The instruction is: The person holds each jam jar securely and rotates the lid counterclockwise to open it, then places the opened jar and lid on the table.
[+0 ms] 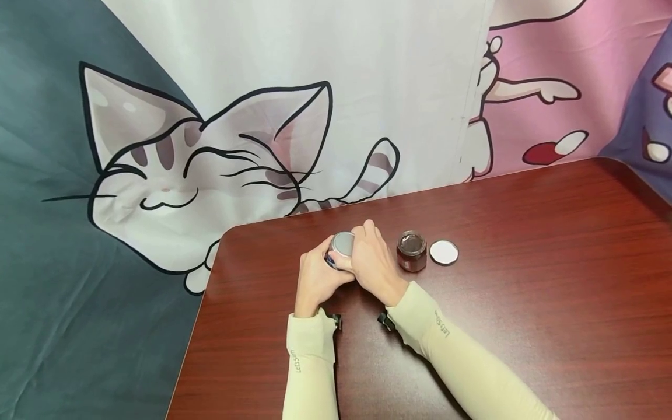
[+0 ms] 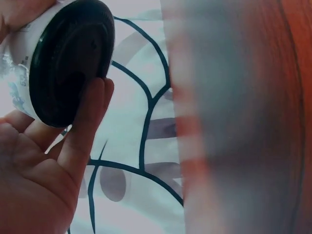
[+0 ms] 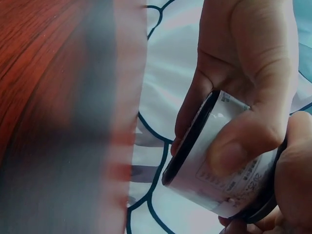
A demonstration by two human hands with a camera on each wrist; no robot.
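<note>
Both hands hold a small round tub (image 1: 343, 243) above the table; its grey top shows in the head view. The left hand (image 1: 317, 273) grips its body from the left. In the left wrist view, left fingers (image 2: 85, 122) touch the tub's dark round base (image 2: 68, 68). The right wrist view shows a thumb (image 3: 231, 153) across the tub's printed pale label (image 3: 195, 165). From the right, the right hand (image 1: 374, 262) grips the tub near its top, its fingers curled at the rim. Beside the right hand stands an open jar (image 1: 412, 252) with dark contents.
A round lid (image 1: 444, 252), white side up, lies right of the jar. The brown wooden table (image 1: 525, 291) extends to the right. Behind its far edge hangs a curtain (image 1: 420, 87) with cartoon animals. Dark wrist cameras (image 1: 385, 322) sit at both cuffs.
</note>
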